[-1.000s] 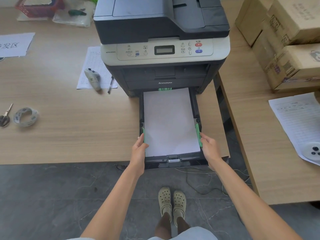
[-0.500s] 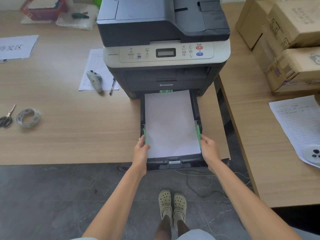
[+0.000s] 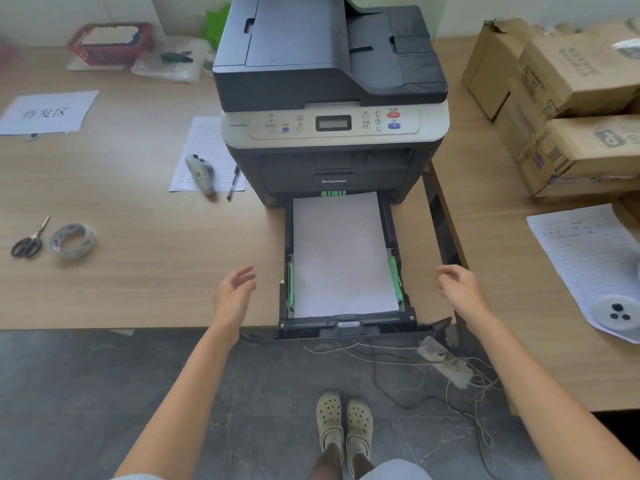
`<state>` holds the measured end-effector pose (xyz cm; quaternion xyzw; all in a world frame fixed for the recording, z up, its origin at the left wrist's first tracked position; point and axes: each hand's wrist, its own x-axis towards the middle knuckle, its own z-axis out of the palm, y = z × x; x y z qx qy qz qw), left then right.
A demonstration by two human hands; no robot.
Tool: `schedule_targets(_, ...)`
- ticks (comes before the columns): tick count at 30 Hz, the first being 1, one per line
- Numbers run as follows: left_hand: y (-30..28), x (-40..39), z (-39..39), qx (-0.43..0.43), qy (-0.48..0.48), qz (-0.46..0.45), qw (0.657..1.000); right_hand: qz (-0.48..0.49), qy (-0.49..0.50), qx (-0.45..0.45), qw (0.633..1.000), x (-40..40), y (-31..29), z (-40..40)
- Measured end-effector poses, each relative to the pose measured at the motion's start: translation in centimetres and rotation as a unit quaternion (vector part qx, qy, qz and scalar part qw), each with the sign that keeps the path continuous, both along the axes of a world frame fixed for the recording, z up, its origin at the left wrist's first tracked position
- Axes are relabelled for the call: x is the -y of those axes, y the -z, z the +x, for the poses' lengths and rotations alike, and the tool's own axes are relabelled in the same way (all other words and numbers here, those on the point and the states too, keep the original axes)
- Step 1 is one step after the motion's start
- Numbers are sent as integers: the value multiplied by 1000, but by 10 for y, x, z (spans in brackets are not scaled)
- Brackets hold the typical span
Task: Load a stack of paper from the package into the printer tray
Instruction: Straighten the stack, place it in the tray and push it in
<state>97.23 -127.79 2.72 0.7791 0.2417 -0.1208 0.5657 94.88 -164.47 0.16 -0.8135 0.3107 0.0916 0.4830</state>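
Observation:
A dark grey printer [image 3: 332, 98] stands on the wooden desk [image 3: 138, 271]. Its black paper tray [image 3: 346, 323] is pulled out toward me over the desk's front edge. A white paper stack [image 3: 341, 258] lies flat in the tray between the green side guides [image 3: 394, 278]. My left hand [image 3: 233, 296] hovers over the desk left of the tray, fingers apart, holding nothing. My right hand [image 3: 460, 289] hovers right of the tray, also empty with spread fingers. Neither hand touches the tray. No paper package is in view.
Scissors [image 3: 27, 242] and a tape roll [image 3: 72, 240] lie at the left. A form with a pen [image 3: 233, 181] and a grey handheld device [image 3: 202, 173] sits beside the printer. Cardboard boxes [image 3: 568, 109] are stacked on the right desk. A power strip [image 3: 446, 365] and cables lie on the floor.
Both hands have let go of the tray's sides and moved outward, away from it, with fingers opened. The camera view has pulled back and tilted up a little.

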Motion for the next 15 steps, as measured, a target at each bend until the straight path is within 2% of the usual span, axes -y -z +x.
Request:
schedule_targets(6, 19, -29, -45, -12, -86, -28, 996, 59, 99, -19, 993, 13, 15, -52)
schedule_targets(11, 47, -17, -82, -47, -175, -115, 977, 203, 187, -45, 960, -13, 27, -83)
schedule_targets(15, 53, -3, -99, -42, -205, -153, 966, 244, 196, -27, 949, -32, 28, -94)
